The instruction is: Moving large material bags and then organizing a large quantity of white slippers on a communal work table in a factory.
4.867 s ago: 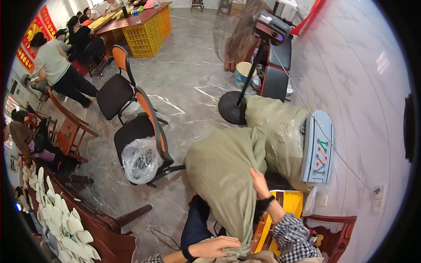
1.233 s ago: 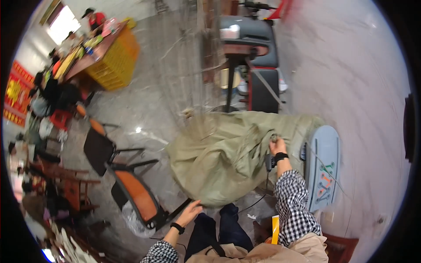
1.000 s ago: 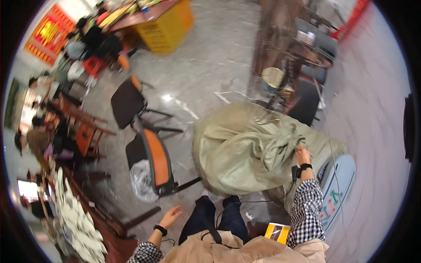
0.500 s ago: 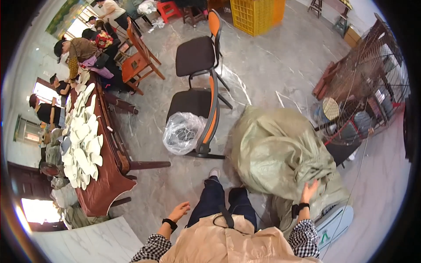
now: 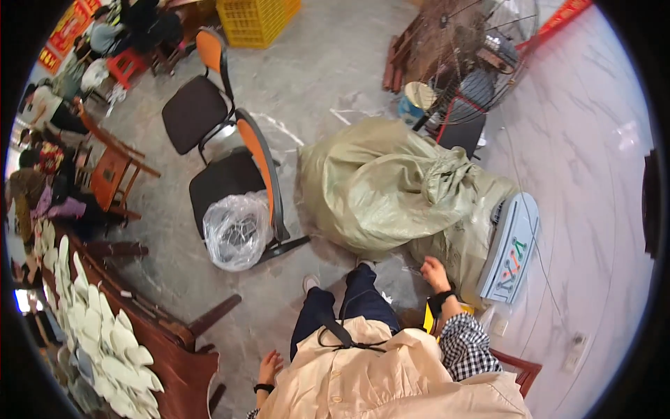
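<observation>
In the middle of the frame you see a pale green sack. Your sleeve is black-and-white checks (lower right). The chairs are black and orange, the crate yellow.

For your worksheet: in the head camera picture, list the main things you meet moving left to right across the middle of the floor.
Wooden table with white pieces → clear plastic bag on the orange-backed chair → big green sack → right hand → pale blue-white panel → marble wall.
</observation>
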`<state>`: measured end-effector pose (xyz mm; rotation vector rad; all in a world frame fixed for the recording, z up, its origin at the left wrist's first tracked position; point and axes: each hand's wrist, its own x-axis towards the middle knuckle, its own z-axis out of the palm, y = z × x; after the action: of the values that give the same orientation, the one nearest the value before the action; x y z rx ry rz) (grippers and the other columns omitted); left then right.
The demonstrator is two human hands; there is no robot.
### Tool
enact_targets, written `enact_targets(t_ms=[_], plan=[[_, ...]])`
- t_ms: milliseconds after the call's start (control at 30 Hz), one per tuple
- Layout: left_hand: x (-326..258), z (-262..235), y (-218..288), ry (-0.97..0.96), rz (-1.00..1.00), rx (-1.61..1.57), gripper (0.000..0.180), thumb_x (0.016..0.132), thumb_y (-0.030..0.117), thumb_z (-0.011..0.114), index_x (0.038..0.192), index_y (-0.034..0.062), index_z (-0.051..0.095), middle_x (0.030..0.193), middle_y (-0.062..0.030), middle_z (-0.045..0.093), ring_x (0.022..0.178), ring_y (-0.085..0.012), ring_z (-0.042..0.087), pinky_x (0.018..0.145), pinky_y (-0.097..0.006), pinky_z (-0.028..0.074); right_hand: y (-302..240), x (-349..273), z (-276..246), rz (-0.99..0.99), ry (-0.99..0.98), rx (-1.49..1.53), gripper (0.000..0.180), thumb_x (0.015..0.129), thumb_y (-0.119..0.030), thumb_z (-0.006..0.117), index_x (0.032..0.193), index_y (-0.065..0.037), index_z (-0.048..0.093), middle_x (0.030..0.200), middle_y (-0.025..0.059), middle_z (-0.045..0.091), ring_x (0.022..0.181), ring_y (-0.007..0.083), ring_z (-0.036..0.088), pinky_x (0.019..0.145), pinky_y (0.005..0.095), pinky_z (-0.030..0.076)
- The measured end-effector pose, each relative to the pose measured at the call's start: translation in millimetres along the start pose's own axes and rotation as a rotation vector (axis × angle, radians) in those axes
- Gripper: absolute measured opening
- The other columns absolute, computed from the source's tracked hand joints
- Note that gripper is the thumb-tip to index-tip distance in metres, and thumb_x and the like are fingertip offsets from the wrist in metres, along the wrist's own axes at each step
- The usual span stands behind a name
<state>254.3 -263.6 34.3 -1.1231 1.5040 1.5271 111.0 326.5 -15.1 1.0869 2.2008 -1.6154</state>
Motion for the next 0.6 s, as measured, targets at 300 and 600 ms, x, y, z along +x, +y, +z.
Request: enact_targets(t_ms=[300,600], plan=[[91.7,-68.8,5.1,-0.137,0.119,0.220,0.046,0.092,0.027,0.054,0.131,0.0043,0.046,0.118,-0.0085,0.057,0.103,-0.0218,0.057,0.083,-0.035,0.047,36.8,-187.6,44.3,0.511,-0.171,0.122,0.038,0.091,-0.023,0.055,0.124,-0.006,0.051,0.113,0.0086,0.058,0.101,0.0223,0.060,0.086,0.0357,0.049],[136.1,-24.6,90.2,-0.198,0.426,0.409,0.046,0.092,0.029,0.057,0.128,0.0025,0.049,0.111,-0.0083,0.060,0.097,-0.0187,0.059,0.080,-0.031,0.048,9.9,-173.1,52.3,0.441,-0.086,0.095,0.037,0.091,-0.021,0.053,0.124,-0.003,0.053,0.114,0.0087,0.060,0.100,0.0194,0.059,0.084,0.0321,0.048]])
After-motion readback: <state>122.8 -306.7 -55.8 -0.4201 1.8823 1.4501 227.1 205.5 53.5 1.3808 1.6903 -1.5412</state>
